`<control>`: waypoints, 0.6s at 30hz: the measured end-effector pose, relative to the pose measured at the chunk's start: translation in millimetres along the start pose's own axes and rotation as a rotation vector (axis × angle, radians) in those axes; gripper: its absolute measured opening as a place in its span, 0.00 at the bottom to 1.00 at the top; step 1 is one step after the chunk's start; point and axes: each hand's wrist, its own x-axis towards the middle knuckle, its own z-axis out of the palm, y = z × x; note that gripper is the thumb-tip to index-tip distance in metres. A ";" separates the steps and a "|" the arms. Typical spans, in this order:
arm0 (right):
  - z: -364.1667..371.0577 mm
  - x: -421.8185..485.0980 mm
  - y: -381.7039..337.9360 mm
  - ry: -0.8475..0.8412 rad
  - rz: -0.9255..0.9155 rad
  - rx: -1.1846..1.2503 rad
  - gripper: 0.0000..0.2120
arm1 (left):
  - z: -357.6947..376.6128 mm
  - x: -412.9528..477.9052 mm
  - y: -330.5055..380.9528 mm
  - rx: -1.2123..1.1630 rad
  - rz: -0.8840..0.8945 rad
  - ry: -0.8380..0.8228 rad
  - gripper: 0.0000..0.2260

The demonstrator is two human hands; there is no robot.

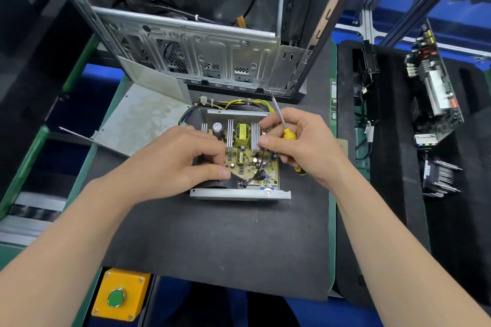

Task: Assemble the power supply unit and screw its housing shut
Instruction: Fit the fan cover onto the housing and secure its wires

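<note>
The open power supply housing (240, 194) sits on the dark mat (212, 241) near the middle of the table, a little toward its far edge. The top is off, so the circuit board (247, 159) inside can be reached from above. The left hand (180, 164) curls its fingers over the left side of the board and grips there, probably to steady or nudge it into its seat. The right hand (300, 146) is clamped on a yellow-handled screwdriver (288, 135), but the tool is only parked. Its shaft points up and away from the board, tucked back in the palm so the thumb and forefinger stay free to work at the board's right edge. That suggests the board is not yet seated and screwing is yet to come. The wire bundle (247, 103) trails out over the housing's far wall, clear of the work. The metal cover (143, 117) lies toward the far left of the table, just beside the housing and ready to go on last. A computer case (202, 58) stands along the far edge.
</note>
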 end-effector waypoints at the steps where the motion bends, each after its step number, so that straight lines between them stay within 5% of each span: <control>1: 1.3 0.5 -1.0 0.007 -0.022 -0.004 0.08 | -0.5 0.3 0.1 -0.006 0.007 -0.005 0.11; 8: 3.7 0.1 0.1 0.075 -0.125 -0.010 0.07 | 1.8 0.6 -4.8 -0.091 -0.061 0.085 0.09; 18: 0.9 -7.2 0.8 0.324 -0.361 -0.594 0.05 | -1.5 8.7 -15.0 -0.405 -0.129 0.203 0.13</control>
